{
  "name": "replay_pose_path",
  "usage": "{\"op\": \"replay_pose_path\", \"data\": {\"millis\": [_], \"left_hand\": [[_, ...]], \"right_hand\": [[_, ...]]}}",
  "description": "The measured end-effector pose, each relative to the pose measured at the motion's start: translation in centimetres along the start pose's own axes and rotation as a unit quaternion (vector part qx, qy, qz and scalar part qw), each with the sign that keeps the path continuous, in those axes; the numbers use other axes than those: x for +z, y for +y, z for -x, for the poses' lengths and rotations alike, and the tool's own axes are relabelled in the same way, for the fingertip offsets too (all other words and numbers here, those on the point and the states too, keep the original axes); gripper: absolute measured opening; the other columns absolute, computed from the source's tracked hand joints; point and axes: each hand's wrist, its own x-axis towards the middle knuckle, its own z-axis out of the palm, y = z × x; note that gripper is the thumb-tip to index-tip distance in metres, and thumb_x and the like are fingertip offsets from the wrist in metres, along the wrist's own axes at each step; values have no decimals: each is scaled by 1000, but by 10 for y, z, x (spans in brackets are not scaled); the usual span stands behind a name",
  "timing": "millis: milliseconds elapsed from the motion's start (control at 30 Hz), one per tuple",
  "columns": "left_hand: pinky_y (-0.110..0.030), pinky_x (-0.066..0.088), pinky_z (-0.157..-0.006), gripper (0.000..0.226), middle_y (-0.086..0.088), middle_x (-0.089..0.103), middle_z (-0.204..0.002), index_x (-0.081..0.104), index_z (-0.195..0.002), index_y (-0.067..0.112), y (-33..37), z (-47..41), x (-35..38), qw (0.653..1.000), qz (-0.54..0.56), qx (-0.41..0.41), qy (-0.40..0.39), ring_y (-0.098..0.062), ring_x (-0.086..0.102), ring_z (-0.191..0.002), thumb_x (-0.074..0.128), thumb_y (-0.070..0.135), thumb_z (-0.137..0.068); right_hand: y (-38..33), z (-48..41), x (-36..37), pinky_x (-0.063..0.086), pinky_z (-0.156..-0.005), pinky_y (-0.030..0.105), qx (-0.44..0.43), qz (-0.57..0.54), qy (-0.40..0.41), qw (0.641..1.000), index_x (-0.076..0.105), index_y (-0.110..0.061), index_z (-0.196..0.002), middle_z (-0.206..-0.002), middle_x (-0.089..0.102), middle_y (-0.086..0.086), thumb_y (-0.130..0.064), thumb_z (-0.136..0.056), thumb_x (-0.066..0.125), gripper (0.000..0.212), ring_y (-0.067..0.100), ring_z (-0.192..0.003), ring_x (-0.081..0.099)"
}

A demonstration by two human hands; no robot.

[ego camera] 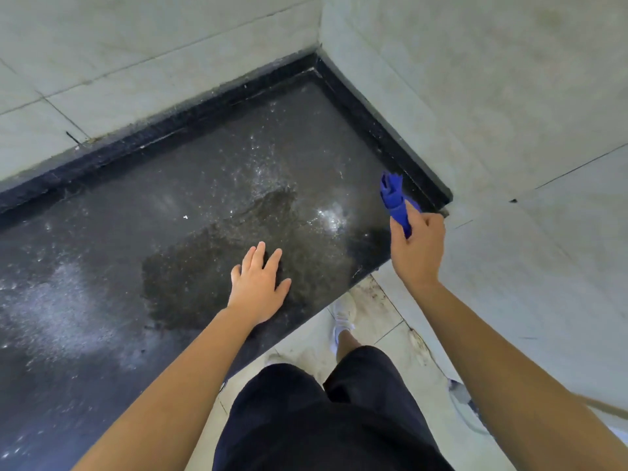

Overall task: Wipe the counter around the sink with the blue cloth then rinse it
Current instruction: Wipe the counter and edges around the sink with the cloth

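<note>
Blue cloth [394, 202], bunched into a twisted roll, sits at the right of the frame clamped in the person's right hand [417, 248], its free end sticking up above the fist near the corner where the dark speckled bench [136, 212] meets the pale tiled wall [492, 96]. The left hand [259, 283] lies flat with its fingers spread apart, palm down, on a darker wet patch [217, 253] of the bench near the centre of the frame, holding nothing. At the bottom, black shorts [326, 419] and a white shoe [344, 312] show above the tiled floor [384, 321].
</note>
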Motion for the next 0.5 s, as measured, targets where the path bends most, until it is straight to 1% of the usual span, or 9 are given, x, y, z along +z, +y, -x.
{"op": "replay_pose_path", "data": {"millis": [67, 133, 167, 200, 267, 333, 367, 433, 500], "left_hand": [[-51, 15, -121, 66, -9, 1, -168, 14, -160, 24, 11, -7, 4, 1000, 13, -7, 5, -27, -1, -155, 37, 51, -103], [-52, 14, -121, 66, -10, 2, -168, 16, -160, 23, 16, -14, 8, 1000, 12, -17, 9, -28, -1, -155, 37, 51, -104], [-52, 13, -121, 66, -11, 2, -168, 16, -160, 22, 18, -18, 10, 1000, 3, -20, 10, -29, -1, -155, 36, 51, -104], [-52, 13, -121, 66, -12, 1, -168, 15, -160, 22, 19, -23, 13, 1000, -5, -23, 11, -29, -2, -154, 35, 51, -104], [-53, 13, -120, 65, -12, 0, -168, 15, -160, 22, 22, -33, 18, 999, -6, -42, 12, -29, -1, -154, 33, 51, -104], [-54, 14, -120, 65, -10, 1, -168, 16, -160, 21, 24, -39, 24, 998, -4, -61, 13, -29, -1, -154, 32, 50, -104], [-55, 16, -119, 64, -10, 1, -168, 16, -160, 21, 25, -40, 28, 998, -15, -65, 16, -29, 0, -154, 31, 50, -104], [-56, 18, -118, 64, -9, 4, -168, 19, -159, 21, 26, -40, 34, 997, -36, -66, 30, -30, 3, -154, 32, 49, -103], [-56, 18, -118, 64, -8, 7, -168, 22, -159, 22, 24, -41, 38, 996, -39, -70, 41, -29, 6, -154, 33, 50, -103]], "right_hand": [[23, 10, 19, 48, -83, 34, -68, 73, -58, 993, 63, -21, -133, -105, 54, 7, -17, -94, 64, 39, 21, -94, 51], [47, 27, 37, 47, -98, 50, -149, 151, -175, 962, 62, -21, -135, -127, 56, 14, -12, -88, 65, 48, 34, -117, 53], [56, 36, 43, 39, -108, 56, -160, 175, -228, 944, 60, -22, -138, -143, 48, 17, -11, -88, 64, 51, 39, -133, 44], [60, 43, 46, 31, -115, 57, -147, 182, -264, 936, 55, -22, -141, -154, 38, 18, -11, -90, 62, 53, 40, -143, 33], [59, 47, 51, 23, -121, 56, -99, 152, -258, 949, 46, -19, -148, -162, 25, 18, -22, -98, 51, 50, 38, -150, 20], [53, 41, 57, 14, -122, 51, -76, 154, -245, 954, 32, -17, -156, -166, 14, 17, -44, -103, 37, 59, 37, -153, 12], [50, 35, 63, 10, -123, 49, -82, 173, -248, 950, 24, -17, -159, -167, 8, 18, -54, -102, 31, 68, 38, -154, 7], [46, 20, 78, 6, -123, 53, -99, 214, -265, 935, 14, -18, -161, -167, 1, 20, -67, -99, 26, 80, 41, -153, 1], [41, 3, 95, 5, -122, 57, -120, 230, -266, 928, 16, -19, -161, -167, 3, 21, -69, -97, 29, 82, 43, -153, 0]]}}
